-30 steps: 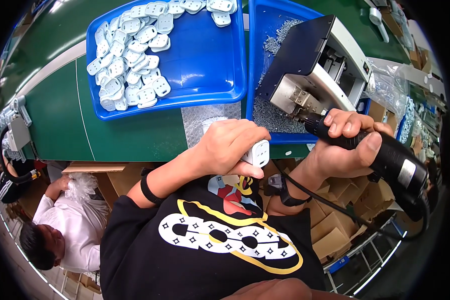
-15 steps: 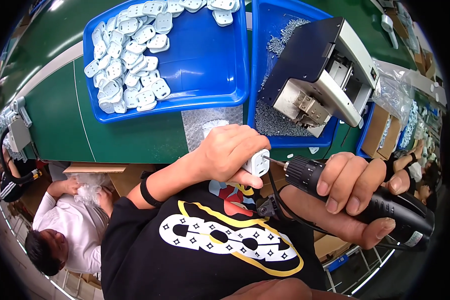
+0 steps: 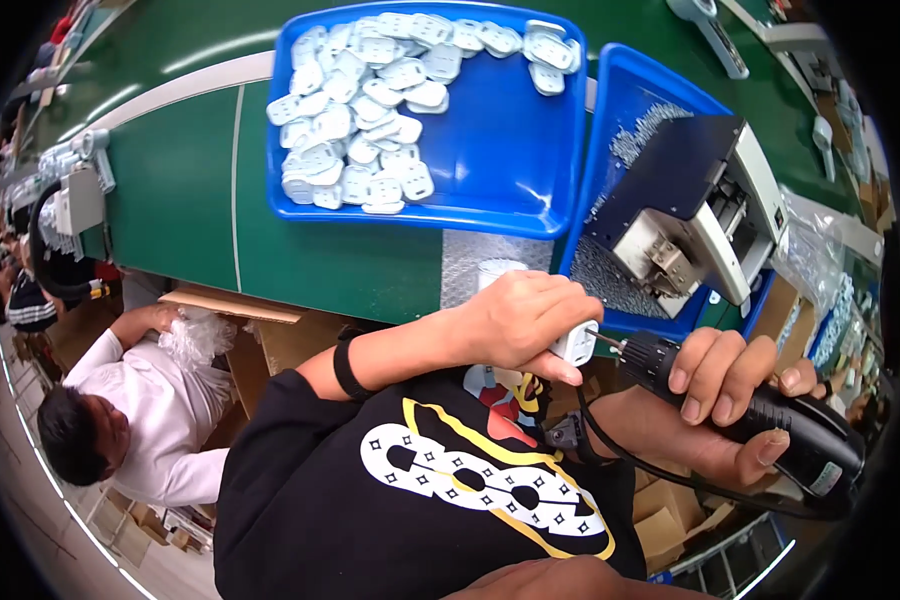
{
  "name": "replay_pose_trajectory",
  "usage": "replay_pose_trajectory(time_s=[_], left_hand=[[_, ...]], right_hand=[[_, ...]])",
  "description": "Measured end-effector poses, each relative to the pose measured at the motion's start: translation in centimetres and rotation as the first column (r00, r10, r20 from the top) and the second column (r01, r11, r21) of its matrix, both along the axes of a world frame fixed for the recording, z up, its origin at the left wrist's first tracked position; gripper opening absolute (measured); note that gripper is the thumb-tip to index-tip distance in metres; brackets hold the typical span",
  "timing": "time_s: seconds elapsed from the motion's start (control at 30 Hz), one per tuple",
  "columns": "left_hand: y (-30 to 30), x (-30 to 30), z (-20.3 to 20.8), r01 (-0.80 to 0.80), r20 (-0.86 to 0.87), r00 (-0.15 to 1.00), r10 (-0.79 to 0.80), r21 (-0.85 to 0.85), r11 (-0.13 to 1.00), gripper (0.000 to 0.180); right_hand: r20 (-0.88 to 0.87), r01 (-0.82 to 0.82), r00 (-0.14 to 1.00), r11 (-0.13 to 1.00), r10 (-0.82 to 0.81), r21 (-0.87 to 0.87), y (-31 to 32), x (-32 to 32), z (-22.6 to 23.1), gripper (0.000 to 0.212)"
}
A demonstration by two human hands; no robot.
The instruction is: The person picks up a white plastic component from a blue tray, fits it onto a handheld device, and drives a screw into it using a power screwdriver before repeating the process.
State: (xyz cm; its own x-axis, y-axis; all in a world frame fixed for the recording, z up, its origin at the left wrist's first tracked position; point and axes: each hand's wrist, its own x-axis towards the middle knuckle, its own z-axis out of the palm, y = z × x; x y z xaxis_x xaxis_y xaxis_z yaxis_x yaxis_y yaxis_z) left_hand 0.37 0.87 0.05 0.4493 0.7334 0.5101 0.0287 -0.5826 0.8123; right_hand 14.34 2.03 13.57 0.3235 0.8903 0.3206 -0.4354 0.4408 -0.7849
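Note:
My left hand is closed around a small white plastic casing, its end poking out between thumb and fingers. My right hand grips a black electric screwdriver with a cord, held nearly level and aimed left. The thin bit of the screwdriver reaches the casing's end; whether a screw sits there is too small to tell. Beyond my hands, a blue tray has many similar white casings heaped in its left part. Under my left wrist stands a small white cup, partly hidden, on bubble wrap.
To the right, a dark-topped screw feeder machine stands in a second blue tray with loose screws. A clear plastic bag lies beside it. At left, a person in white handles clear plastic near cardboard boxes. The green table spans the back.
My view has turned, so trays, machine and hands sit further right in the picture. Both hands keep their holds, with the screwdriver bit still at the casing.

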Motion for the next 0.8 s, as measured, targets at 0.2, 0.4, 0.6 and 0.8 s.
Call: replay_pose_trajectory(time_s=[0.2,0.4,0.6,0.8], left_hand=[[1.5,-7.8,6.3,0.059,-0.362,0.932,0.016,0.197,0.979,0.061],[20.2,-23.0,5.9,-0.159,-0.509,0.569,0.646,0.702,0.694,0.053],[32.1,-29.8,-1.3,0.042,-0.650,0.145,0.746,0.757,0.652,0.043],[27.7,-32.0,-1.3,-0.316,-0.396,0.447,0.802,0.769,0.556,0.048]], right_hand=[[-0.188,-0.071,0.980,0.997,0.065,-0.026,0.5,-2.7,1.4,0.040],[0.581,0.016,0.746,0.864,0.325,-0.503,4.1,-9.6,-3.2,0.044],[0.800,0.245,-0.059,0.786,0.597,-0.568,6.9,-14.3,-9.4,0.061],[0.841,0.148,-0.033,0.834,0.541,-0.531,7.5,-13.6,-11.1,0.058]])
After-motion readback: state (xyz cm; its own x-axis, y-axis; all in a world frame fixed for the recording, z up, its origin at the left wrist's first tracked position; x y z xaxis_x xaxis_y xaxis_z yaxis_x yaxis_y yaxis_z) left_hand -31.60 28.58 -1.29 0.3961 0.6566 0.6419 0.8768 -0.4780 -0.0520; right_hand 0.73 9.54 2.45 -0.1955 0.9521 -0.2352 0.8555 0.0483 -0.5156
